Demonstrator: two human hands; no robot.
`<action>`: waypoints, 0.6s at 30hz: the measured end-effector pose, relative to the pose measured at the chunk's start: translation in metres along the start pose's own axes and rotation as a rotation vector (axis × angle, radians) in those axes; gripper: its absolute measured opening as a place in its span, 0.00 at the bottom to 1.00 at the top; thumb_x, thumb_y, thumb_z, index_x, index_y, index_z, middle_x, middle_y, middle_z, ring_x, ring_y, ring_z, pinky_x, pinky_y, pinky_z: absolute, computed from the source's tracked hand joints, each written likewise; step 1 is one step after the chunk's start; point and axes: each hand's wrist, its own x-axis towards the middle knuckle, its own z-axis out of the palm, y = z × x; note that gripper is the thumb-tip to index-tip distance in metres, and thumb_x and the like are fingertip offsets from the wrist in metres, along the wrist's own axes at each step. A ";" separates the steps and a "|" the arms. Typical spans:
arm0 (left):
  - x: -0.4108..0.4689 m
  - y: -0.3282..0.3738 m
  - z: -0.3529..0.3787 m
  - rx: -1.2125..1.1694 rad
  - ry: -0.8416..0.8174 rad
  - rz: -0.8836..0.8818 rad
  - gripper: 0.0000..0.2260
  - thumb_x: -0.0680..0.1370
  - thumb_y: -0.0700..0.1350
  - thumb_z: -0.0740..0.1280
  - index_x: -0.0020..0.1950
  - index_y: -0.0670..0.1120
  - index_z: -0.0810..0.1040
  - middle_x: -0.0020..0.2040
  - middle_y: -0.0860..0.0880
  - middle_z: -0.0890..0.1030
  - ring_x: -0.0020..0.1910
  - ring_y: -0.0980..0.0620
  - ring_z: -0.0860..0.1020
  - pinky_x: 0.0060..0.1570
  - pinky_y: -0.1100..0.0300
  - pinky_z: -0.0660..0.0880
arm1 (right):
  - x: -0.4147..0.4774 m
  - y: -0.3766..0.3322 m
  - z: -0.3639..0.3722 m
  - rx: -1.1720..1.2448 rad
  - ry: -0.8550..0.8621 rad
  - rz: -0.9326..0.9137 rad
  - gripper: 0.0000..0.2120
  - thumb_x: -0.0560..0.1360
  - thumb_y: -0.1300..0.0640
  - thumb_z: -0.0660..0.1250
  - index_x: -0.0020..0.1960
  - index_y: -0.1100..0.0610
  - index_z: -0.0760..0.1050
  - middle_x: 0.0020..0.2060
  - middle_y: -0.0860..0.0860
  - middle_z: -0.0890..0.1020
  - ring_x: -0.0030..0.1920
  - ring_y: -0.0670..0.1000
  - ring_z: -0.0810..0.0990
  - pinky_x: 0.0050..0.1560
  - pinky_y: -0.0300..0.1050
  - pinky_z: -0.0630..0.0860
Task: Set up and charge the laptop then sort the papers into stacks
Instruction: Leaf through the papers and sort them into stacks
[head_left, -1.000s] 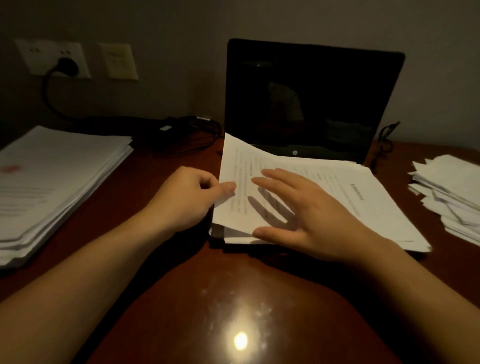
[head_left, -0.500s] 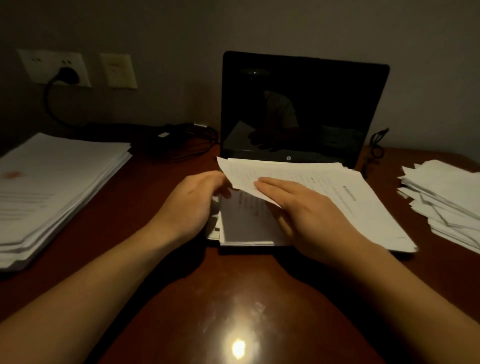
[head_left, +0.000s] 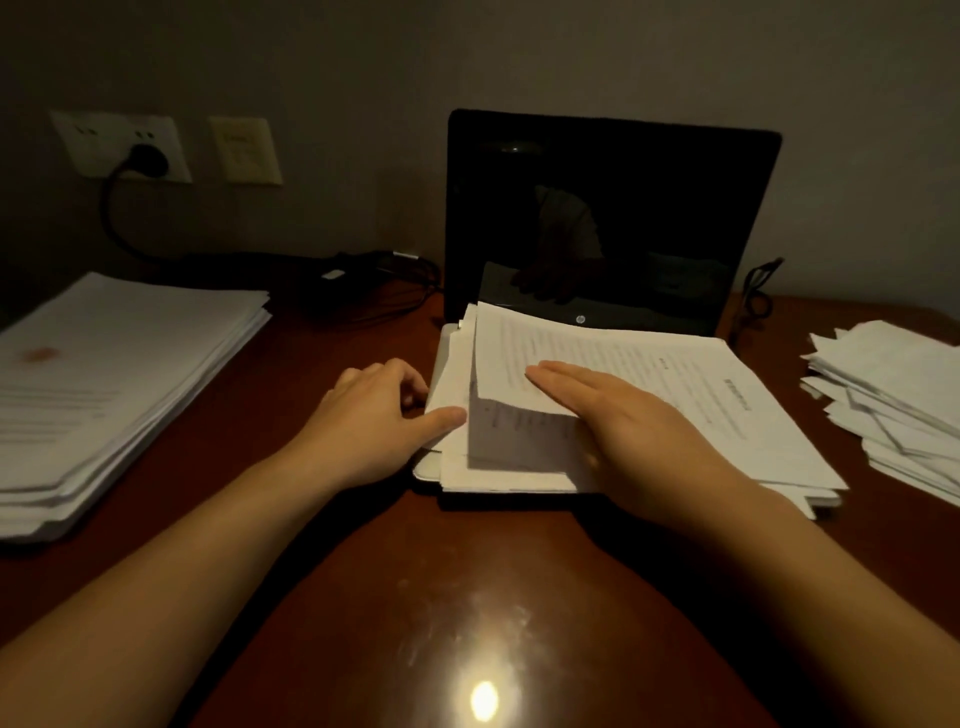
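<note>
While the open black laptop (head_left: 613, 218) appears plugged in (screen dark), sorting is unfinished: white printed papers (head_left: 675, 395) cover its keyboard, left hand (head_left: 374, 415) pinching their edge, right hand (head_left: 623, 421) flat atop; a tidy white stack (head_left: 119, 374) and a loose white heap (head_left: 893, 395) flank it.

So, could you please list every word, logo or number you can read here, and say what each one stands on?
"hp": round logo on the lower bezel of the laptop.
Printed lines on the middle papers: too blurred to read.
Print and red mark on the left stack: too blurred to read.
Right pile and wall socket: no text can be made out.
</note>
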 end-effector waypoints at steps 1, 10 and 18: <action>0.000 -0.001 -0.002 0.007 0.002 -0.006 0.20 0.75 0.67 0.66 0.56 0.53 0.75 0.59 0.54 0.74 0.63 0.52 0.69 0.61 0.50 0.73 | 0.000 0.000 0.001 -0.008 -0.011 -0.006 0.27 0.84 0.55 0.55 0.79 0.40 0.52 0.78 0.40 0.56 0.77 0.47 0.57 0.75 0.42 0.55; -0.003 -0.005 -0.012 -0.403 0.114 0.031 0.07 0.79 0.53 0.70 0.49 0.52 0.85 0.46 0.58 0.82 0.46 0.60 0.79 0.38 0.63 0.73 | 0.000 -0.006 0.002 -0.053 -0.063 -0.082 0.25 0.83 0.48 0.54 0.79 0.43 0.55 0.79 0.42 0.55 0.77 0.46 0.56 0.74 0.41 0.54; -0.013 0.014 -0.011 -0.750 0.037 -0.005 0.12 0.83 0.53 0.64 0.47 0.51 0.85 0.43 0.56 0.85 0.42 0.62 0.82 0.38 0.66 0.75 | 0.000 -0.016 0.003 -0.111 -0.051 -0.101 0.32 0.81 0.46 0.60 0.79 0.41 0.49 0.79 0.42 0.55 0.77 0.47 0.56 0.74 0.42 0.56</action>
